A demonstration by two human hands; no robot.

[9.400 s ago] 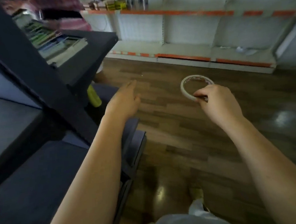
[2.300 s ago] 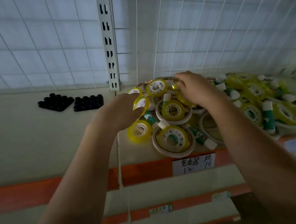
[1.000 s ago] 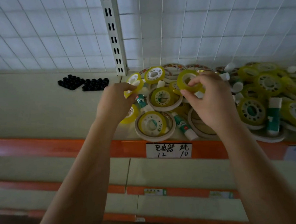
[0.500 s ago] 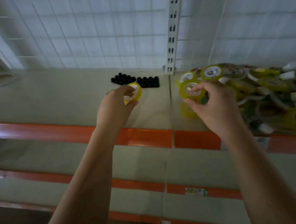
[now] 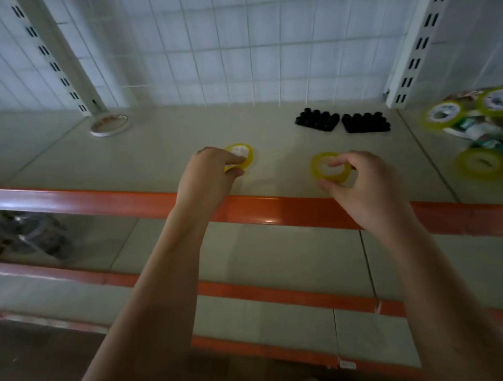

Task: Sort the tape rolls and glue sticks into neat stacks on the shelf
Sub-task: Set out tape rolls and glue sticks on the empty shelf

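A: Left hand first. We see it pinching a small yellow tape roll by the rim, low over the shelf near the orange front edge; touching or not, we can't tell.

B: Which way does it face?

A: Tilted, hole facing up and toward us. The right hand holds a second yellow roll, one finger hooked through the core, hole facing us too.

B: The rest?

A: We have the pile of rolls and glue sticks far right, blurred. A white roll lies flat at back left. Two black clusters sit behind the hands.
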